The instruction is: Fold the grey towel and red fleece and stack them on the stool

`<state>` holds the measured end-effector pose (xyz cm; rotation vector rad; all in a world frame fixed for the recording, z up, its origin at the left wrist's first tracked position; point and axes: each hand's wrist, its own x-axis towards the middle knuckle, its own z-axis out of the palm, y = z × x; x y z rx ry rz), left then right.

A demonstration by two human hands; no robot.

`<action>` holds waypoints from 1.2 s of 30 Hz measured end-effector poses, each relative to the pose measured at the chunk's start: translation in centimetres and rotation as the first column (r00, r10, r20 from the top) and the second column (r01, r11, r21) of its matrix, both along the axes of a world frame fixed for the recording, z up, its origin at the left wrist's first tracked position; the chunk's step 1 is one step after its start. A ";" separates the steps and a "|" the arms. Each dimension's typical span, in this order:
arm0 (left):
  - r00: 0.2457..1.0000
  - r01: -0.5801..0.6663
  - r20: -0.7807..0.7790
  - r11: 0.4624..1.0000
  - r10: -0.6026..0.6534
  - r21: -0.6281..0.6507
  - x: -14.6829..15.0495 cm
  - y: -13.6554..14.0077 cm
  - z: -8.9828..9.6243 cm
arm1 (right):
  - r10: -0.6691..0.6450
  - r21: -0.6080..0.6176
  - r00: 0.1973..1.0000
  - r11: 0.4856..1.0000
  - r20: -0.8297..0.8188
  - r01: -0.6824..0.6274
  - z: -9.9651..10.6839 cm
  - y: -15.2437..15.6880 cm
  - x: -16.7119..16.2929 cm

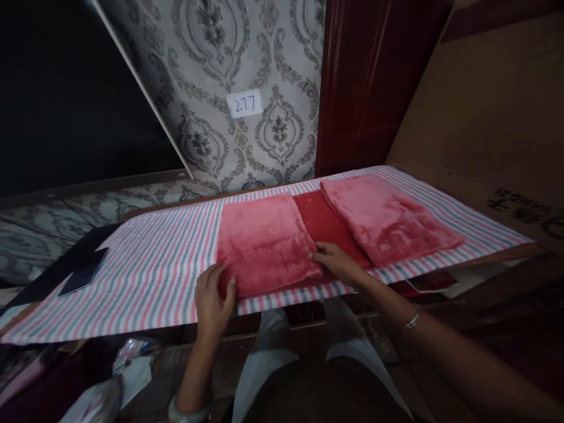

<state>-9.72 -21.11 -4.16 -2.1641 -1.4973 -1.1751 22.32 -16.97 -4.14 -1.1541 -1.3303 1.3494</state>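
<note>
Here, left hand (214, 302) flat, right hand (337, 262) pinching pink cloth (264, 241)

Likely a room in a home used for cloth work, dimly lit. Damask wallpaper (264, 126) on the wall behind the striped table cover (154, 276), a paper label "277" (245, 104) stuck on it. Dark red wooden door (365, 82) right of the wallpaper; cardboard sheet (493, 111) further right. Clutter below the table edge, unclear
</note>
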 end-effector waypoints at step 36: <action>0.968 -0.131 -0.200 0.985 0.152 0.113 2.3 -1.2 -1.0 | -0.015 -0.311 0.951 0.946 -0.310 -0.087 3.7 -0.9 0.3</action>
